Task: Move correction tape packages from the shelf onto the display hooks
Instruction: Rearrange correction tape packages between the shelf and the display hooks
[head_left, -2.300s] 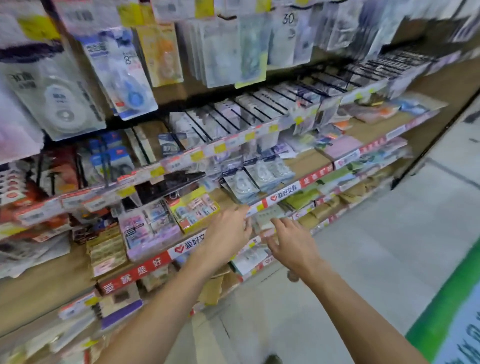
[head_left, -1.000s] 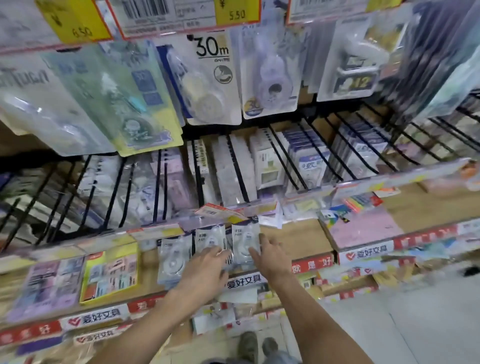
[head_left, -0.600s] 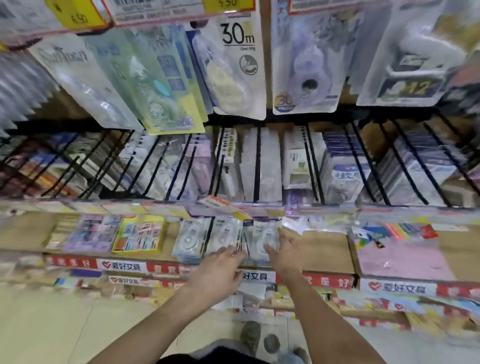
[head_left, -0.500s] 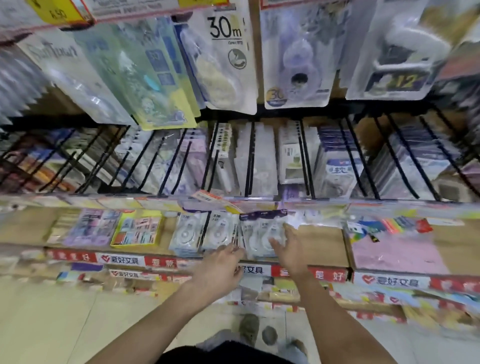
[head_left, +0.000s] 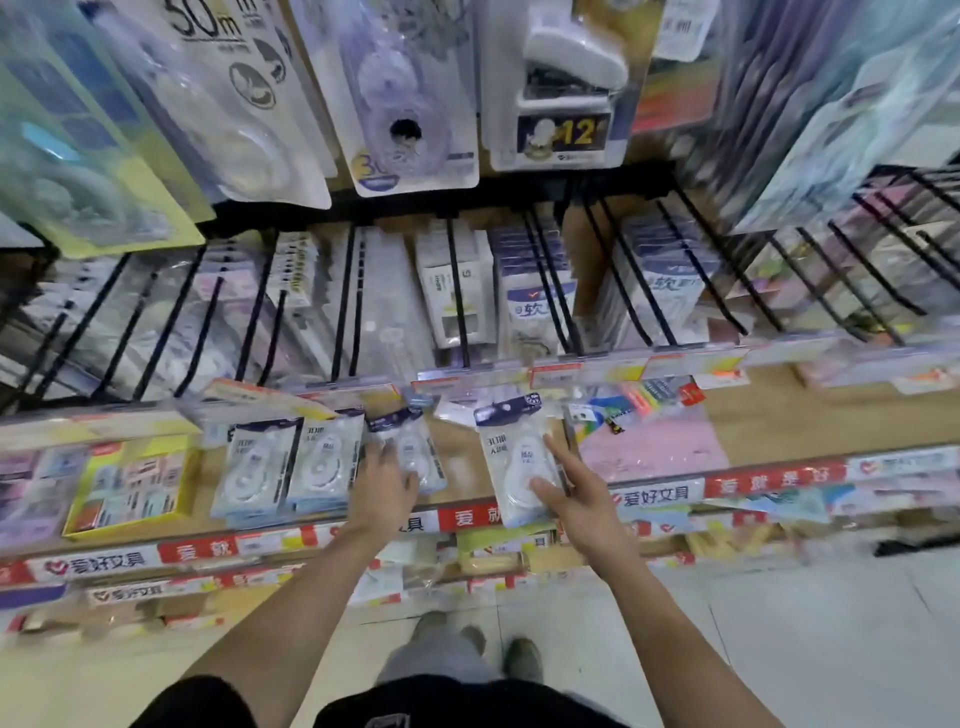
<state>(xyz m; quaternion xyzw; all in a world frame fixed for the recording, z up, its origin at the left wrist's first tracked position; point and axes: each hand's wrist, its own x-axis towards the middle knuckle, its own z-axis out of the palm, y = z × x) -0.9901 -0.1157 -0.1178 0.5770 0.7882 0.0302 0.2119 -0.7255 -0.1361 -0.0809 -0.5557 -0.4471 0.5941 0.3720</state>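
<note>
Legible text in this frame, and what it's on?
"50m": hanging blister pack, top left.
"12": hanging pack, top centre.
"爱好文具": shelf-edge strip, repeated lower left.
"爱就": red section of the strip.
"软": blue-white packs on hooks.
Correction tape package print, price tags: too blurred.
</note>
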